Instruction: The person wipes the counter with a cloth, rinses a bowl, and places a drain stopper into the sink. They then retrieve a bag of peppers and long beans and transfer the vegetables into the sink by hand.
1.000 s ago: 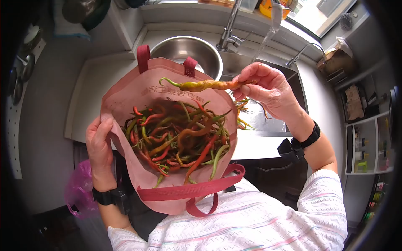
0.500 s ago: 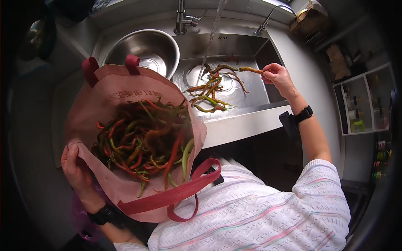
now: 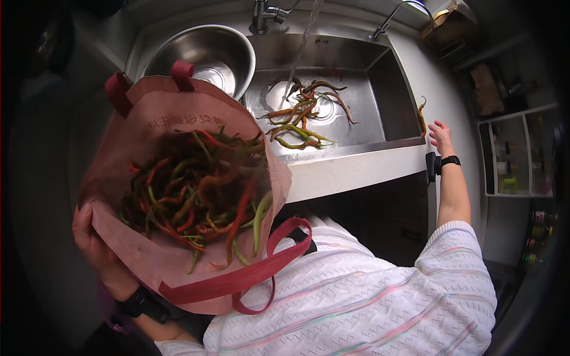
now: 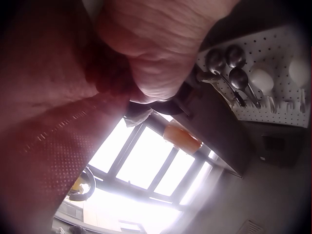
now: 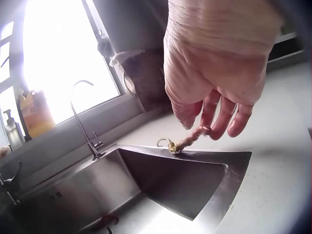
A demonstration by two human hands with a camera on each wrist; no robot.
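My left hand (image 3: 94, 248) grips the left rim of a pink cloth bag (image 3: 160, 104) with dark red handles. Inside the bag lies a heap of red and green chili peppers (image 3: 196, 190). In the left wrist view, the bag's stitched cloth (image 4: 63, 141) runs down from the hand. My right hand (image 3: 441, 137) is past the sink's right edge, its fingers extended and loosely spread. A single yellowish-orange chili pepper (image 3: 422, 117) lies at the sink's right rim, just left of those fingers. In the right wrist view, this chili pepper (image 5: 187, 141) shows right by the fingertips.
Several chili peppers (image 3: 303, 115) lie in the steel sink (image 3: 389, 89), where water (image 3: 304, 47) runs down. A steel bowl (image 3: 231, 56) stands left of the sink, behind the bag. A faucet (image 3: 261, 18) and a thin curved tap (image 3: 398, 15) rise at the back.
My right hand has carried the chili pepper from over the bag, across the sink to its right rim, and let it go. The left hand still holds the bag, now farther left in view.
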